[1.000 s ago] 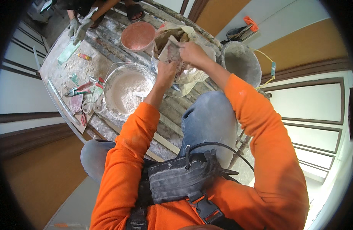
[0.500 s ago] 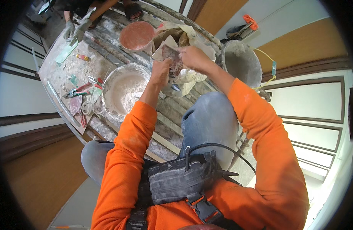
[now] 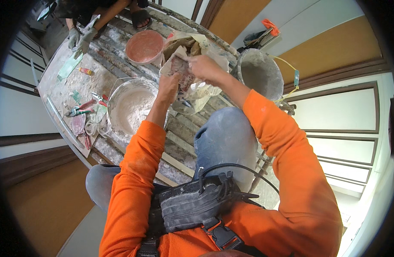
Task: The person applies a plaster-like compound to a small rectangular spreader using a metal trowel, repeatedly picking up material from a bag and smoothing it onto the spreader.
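Note:
Both my hands are at the mouth of a crumpled paper sack [image 3: 212,47], gripping a flat, reddish-brown-stained piece [image 3: 186,73]; whether it is a flap of the sack or a loose sheet I cannot tell. My left hand [image 3: 169,87] is closed on its lower left edge. From the other side my right hand [image 3: 202,68] pinches its upper right part, fingers bent. Left of my left forearm stands a white bucket [image 3: 112,112] with pale powder or paste inside. A pink-red tub [image 3: 144,45] sits beyond it, beside the sack.
A dusty grey bucket [image 3: 261,76] with a yellow cord stands at the right. Pliers [image 3: 83,106] and a screwdriver [image 3: 85,71] lie on a dusty board at the left. At the far left, another person's gloved hands [image 3: 82,43] hold a pale green piece [image 3: 68,67]. Slats form the platform.
The whole scene has shifted slightly left in the view. My hands keep hold of the stained piece, which is turned a little. The co-worker's gloved hands remain at the green piece.

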The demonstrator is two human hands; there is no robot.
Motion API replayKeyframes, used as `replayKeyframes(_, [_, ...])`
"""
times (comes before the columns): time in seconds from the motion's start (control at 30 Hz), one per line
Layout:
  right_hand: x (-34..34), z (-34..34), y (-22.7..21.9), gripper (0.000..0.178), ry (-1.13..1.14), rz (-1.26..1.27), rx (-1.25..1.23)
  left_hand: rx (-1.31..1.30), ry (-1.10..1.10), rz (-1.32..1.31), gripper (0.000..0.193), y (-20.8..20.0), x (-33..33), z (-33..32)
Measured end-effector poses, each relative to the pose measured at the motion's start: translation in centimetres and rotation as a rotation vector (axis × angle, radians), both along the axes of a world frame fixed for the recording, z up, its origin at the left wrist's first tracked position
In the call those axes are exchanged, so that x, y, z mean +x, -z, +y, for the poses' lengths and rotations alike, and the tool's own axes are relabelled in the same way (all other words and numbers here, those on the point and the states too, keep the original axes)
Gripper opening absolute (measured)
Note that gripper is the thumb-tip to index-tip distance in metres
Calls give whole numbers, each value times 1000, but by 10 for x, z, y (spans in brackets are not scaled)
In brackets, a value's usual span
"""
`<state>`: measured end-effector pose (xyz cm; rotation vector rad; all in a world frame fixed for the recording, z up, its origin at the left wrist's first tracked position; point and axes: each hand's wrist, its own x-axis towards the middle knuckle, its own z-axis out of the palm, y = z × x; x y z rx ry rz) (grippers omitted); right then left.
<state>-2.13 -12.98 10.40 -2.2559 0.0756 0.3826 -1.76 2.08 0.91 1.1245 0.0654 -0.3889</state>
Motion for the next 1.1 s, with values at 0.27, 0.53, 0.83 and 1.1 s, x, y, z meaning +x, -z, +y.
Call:
replayKeyframes(0.27, [27, -12, 9, 45, 11, 55, -32, -80, -15, -90, 44, -5, -3, -1])
replayKeyframes(0.53, [55, -51, 54, 43, 282, 178, -3, -76, 122, -236, 49, -17, -15, -20])
replayKeyframes(0.83, [27, -49, 46, 29, 391, 422, 342, -414, 239, 186, 53, 13, 6, 17])
replayKeyframes(1.1, [11, -59, 59, 43, 48, -65, -44, -764, 469, 205, 85, -34, 22, 57])
